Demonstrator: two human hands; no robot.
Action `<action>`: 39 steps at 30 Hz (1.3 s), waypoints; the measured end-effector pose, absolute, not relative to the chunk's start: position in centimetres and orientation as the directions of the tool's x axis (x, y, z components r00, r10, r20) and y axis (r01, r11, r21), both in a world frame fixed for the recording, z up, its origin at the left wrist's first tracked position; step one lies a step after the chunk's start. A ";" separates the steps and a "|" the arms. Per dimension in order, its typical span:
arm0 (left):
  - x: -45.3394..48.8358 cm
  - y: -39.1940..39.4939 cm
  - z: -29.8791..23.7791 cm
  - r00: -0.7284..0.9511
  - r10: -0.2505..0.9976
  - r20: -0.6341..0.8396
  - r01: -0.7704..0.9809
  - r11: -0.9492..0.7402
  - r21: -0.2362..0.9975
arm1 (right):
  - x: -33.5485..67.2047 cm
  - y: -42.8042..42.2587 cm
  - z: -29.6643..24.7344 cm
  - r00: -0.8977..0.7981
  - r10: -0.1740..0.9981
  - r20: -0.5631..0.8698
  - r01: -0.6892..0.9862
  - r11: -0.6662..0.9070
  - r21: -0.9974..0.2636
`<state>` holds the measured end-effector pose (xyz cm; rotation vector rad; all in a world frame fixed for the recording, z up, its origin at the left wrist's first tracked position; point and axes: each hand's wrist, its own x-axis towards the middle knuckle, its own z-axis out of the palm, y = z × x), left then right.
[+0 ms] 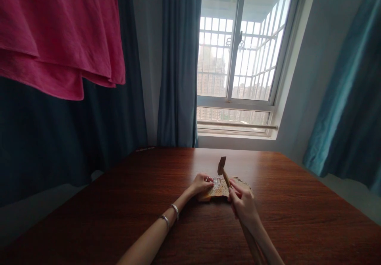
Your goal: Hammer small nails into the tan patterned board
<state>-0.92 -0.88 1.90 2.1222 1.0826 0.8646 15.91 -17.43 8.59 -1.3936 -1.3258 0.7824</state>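
A small wooden board (218, 191) studded with holes lies on the dark wooden table (125, 213). Several thin metal nails (216, 180) stand upright in its far edge. My left hand (201, 183) rests on the board's left end, fingers curled beside the nails, thumb and forefinger pinched at one of them. My right hand (244, 207) is wrapped round the wooden handle of a small hammer (222, 166), whose dark head hangs just above the nails. The handle runs back under my right wrist. Two bracelets sit on my left wrist.
The table runs to a wall with a window (238, 58) and blue curtains (178, 66) on both sides. A pink cloth (59, 34) hangs at the upper left. Bare tabletop surrounds the board on all sides.
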 end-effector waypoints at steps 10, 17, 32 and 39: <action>-0.8 -1.3 2.3 0.454 0.850 0.265 0.443 -0.474 0.761 | 15.5 -17.3 9.2 0.155 0.974 0.163 0.285 0.114 -0.952; -0.7 -1.6 2.6 0.439 0.862 0.253 0.459 -0.457 0.762 | 15.3 -17.2 8.8 0.145 0.979 0.141 0.236 0.104 -0.966; -1.4 -1.1 2.4 0.470 0.833 0.292 0.433 -0.506 0.746 | 13.8 -16.9 8.7 0.103 0.976 0.190 0.217 0.165 -0.962; -1.4 -1.4 2.5 0.476 0.831 0.287 0.440 -0.508 0.741 | 13.6 -17.4 9.0 0.126 0.980 0.156 0.141 0.138 -0.980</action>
